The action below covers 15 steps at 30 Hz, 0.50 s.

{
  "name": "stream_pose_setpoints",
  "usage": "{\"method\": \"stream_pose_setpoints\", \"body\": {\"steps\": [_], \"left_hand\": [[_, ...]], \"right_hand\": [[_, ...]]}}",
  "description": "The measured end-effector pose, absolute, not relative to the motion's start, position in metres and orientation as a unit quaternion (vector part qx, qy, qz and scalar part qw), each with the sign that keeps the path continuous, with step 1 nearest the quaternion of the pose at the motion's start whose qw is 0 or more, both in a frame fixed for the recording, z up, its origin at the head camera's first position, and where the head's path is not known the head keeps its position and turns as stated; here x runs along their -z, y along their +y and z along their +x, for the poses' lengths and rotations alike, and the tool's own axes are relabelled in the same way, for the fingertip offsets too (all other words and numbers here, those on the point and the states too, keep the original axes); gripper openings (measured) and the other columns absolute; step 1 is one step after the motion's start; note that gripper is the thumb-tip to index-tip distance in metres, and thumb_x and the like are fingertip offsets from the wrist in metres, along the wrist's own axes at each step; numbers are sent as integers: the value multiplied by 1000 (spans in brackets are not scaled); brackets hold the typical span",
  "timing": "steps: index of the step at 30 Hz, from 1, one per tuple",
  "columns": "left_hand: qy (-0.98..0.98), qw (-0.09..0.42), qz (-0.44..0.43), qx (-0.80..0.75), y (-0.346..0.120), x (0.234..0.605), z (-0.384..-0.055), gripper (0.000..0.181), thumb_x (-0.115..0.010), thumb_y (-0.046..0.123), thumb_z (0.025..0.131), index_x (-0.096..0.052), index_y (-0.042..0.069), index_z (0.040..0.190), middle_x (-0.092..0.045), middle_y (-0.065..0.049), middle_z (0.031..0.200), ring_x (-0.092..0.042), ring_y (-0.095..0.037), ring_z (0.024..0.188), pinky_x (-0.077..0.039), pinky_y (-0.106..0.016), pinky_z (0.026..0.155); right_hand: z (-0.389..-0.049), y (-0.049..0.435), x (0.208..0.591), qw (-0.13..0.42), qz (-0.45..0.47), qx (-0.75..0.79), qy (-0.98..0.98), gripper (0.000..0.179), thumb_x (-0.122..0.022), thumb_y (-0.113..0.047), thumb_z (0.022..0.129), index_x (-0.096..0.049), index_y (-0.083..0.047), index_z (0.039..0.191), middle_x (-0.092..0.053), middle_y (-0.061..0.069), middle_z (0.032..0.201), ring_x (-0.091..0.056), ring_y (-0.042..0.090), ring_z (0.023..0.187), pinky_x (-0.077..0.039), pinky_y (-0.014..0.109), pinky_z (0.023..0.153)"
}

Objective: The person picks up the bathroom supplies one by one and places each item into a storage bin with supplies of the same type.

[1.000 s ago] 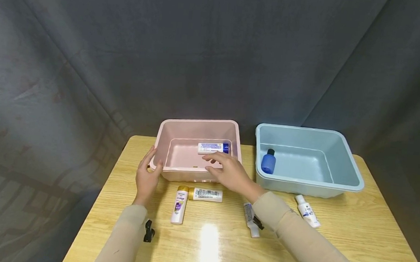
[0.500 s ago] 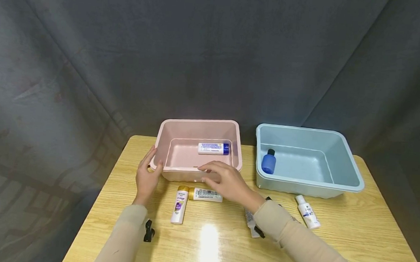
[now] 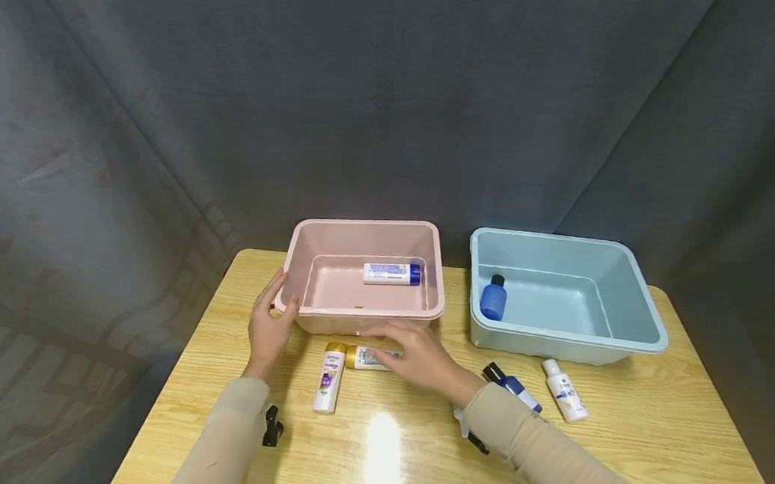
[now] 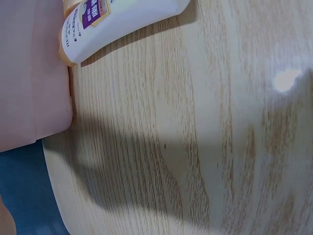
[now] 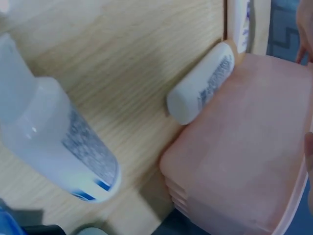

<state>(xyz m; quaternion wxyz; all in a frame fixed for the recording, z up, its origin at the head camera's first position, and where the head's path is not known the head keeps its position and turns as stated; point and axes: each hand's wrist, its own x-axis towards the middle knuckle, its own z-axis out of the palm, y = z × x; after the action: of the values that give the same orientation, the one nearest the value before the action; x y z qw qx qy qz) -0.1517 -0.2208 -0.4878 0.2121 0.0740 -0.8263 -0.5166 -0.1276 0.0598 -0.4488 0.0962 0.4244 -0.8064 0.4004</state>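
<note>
My left hand point(image 3: 269, 335) rests at the front left corner of the pink bin point(image 3: 361, 326), fingers along its outer side and thumb near the front rim. My right hand point(image 3: 415, 355) is in front of the same bin, fingers slightly bent with nothing held. It hovers over a white tube with a gold cap point(image 3: 364, 358), covering part of it in the head view; the right wrist view shows that tube point(image 5: 200, 85) lying against the bin. A white gold-capped bottle with a purple label point(image 3: 327, 385) lies beside it. Inside the bin lies a white tube with a blue cap point(image 3: 388, 273).
A light blue bin point(image 3: 570, 337) stands at right, holding a blue bottle point(image 3: 493, 300). In front lie a dark blue bottle point(image 3: 515, 388) and a white bottle point(image 3: 566, 393). Another white bottle point(image 5: 58, 127) is mostly hidden under my right sleeve in the head view.
My right hand has moved from over the pink bin's inside down in front of it, over the gold-capped tube. A dark blue bottle has come into view beside my sleeve. My left hand stays put.
</note>
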Motion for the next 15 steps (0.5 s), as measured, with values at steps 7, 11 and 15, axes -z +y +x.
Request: {"method": "stream_pose_setpoints", "body": {"steps": [7, 11, 15], "left_hand": [[-826, 212, 75, 516, -221, 488, -152, 48, -64, 15, 94, -56, 16, 142, -47, 9, 150, -39, -18, 140, -35, -38, 106], [-826, 213, 74, 516, -221, 489, -152, 48, -64, 14, 94, -56, 16, 142, -47, 9, 150, -38, -18, 140, -35, -38, 107], [-826, 213, 74, 517, -221, 488, -151, 49, -64, 13, 93, -56, 15, 142, -47, 7, 150, -38, -19, 140, -35, -39, 106]], "right_hand": [[-121, 60, 461, 56, 387, -393, -832, 31, -75, -17, 88, -70, -12, 119, -70, 3, 119, -64, 14, 108, -52, 31, 94], [-118, 60, 470, 26, 352, -382, -854, 33, -74, -22, 90, -70, -16, 121, -68, 4, 124, -63, 17, 112, -51, 36, 97], [-117, 60, 479, 6, 334, -382, -862, 33, -73, -23, 91, -69, -17, 122, -66, 5, 127, -62, 19, 115, -50, 38, 99]]}}
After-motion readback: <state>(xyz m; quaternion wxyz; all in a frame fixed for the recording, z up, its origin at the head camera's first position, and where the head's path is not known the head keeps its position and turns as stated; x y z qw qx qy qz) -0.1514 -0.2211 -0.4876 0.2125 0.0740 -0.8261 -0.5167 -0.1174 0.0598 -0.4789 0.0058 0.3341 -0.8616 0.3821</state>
